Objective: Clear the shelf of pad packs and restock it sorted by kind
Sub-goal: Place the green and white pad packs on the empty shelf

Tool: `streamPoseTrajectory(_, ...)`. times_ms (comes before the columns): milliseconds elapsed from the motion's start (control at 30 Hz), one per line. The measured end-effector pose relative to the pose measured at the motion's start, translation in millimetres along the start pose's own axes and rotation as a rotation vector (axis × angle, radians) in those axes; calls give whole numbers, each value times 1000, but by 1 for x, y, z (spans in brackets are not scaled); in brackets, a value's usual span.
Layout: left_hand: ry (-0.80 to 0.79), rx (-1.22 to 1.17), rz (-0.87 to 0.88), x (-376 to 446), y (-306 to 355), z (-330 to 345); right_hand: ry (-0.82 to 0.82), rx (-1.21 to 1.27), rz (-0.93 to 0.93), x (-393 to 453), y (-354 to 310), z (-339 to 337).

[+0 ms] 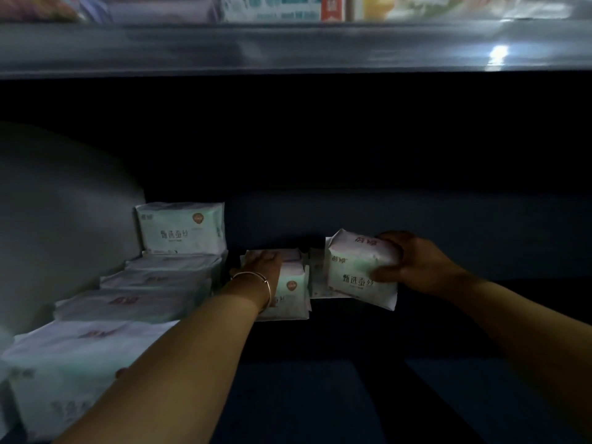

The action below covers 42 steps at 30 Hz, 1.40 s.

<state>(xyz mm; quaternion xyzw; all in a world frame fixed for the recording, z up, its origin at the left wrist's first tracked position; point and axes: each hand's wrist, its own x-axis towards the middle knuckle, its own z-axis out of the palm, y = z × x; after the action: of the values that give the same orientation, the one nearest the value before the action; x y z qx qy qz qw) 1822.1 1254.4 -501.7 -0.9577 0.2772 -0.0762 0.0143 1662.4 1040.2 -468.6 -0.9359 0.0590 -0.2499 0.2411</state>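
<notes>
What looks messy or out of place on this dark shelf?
Mostly the left row of packs: it leans back in a slanting line rather than standing square. The pack in the right hand is tilted, not yet placed. Nothing looks torn or spilled, though the light is dim.

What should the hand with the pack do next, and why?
Probably set the pack down beside the short row that the left hand steadies. The right hand grips it just right of those packs, and the dark shelf there shows nothing else.

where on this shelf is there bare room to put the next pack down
Bare shelf floor lies right of the pack the right hand grips. The left is crowded: a row of packs, and the left hand on another.
</notes>
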Motion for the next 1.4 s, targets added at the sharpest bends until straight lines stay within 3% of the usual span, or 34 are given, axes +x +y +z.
streamPoseTrajectory(500, -73, 103, -37, 1, 14, -11, 65, -37, -81, 55, -24, 8)
streamPoseTrajectory(1033, -81, 128, -28, -13, 16, -18, 28, -120, -81, 88, -40, 34)
streamPoseTrajectory(1233, -208, 178, -150, -8, 5, -21, 22, -99, -121, 104, -70, 60)
streamPoseTrajectory(1400, -261, 217, -143, -7, -3, -26, -1, -76, -114, 113, -93, 88)
